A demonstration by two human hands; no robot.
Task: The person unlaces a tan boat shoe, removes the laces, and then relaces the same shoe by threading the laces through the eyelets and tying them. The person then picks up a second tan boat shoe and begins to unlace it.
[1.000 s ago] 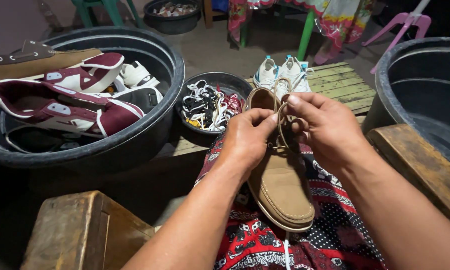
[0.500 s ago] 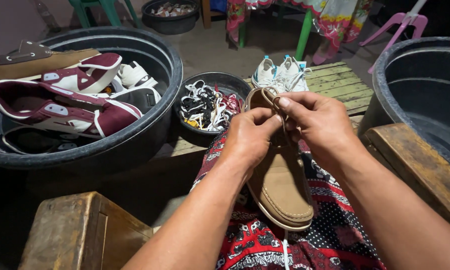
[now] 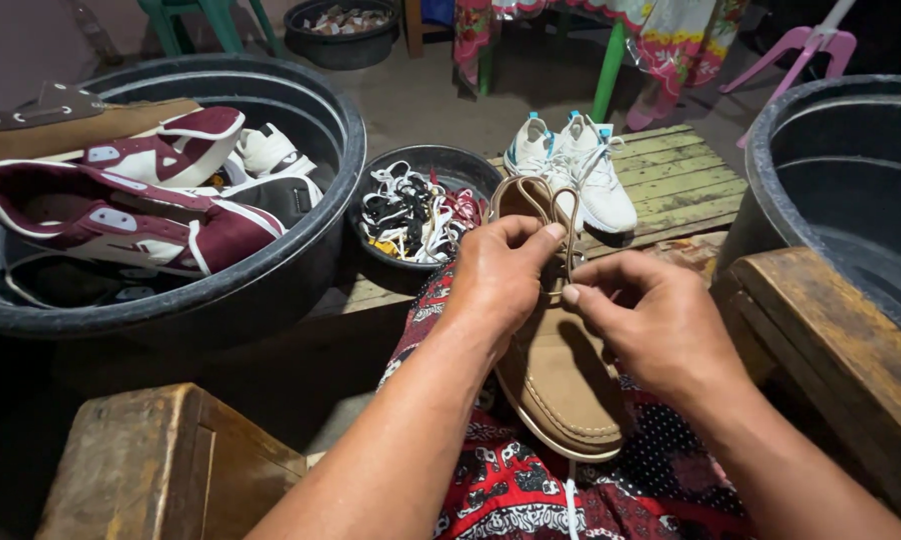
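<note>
Tan shoe point(image 3: 561, 385) beneath left hand point(image 3: 498, 275), right hand point(image 3: 651, 320).

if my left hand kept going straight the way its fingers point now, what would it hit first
The left hand points up and to the right, fingers pinching the lace over the tan shoe. Straight on, it would probably first meet the white sneakers on the wooden pallet, though depth is hard to judge from this view.

We are holding a tan boat shoe point(image 3: 561, 385) on our lap at centre frame, our left hand point(image 3: 498, 275) and right hand point(image 3: 656, 320) pinching its tan lace point(image 3: 543, 200). At upper left, a large black tub point(image 3: 311, 250) is holding maroon sneakers point(image 3: 121, 215); a small bowl of laces point(image 3: 416, 210) and white sneakers point(image 3: 576, 170) are sitting beyond.
</note>
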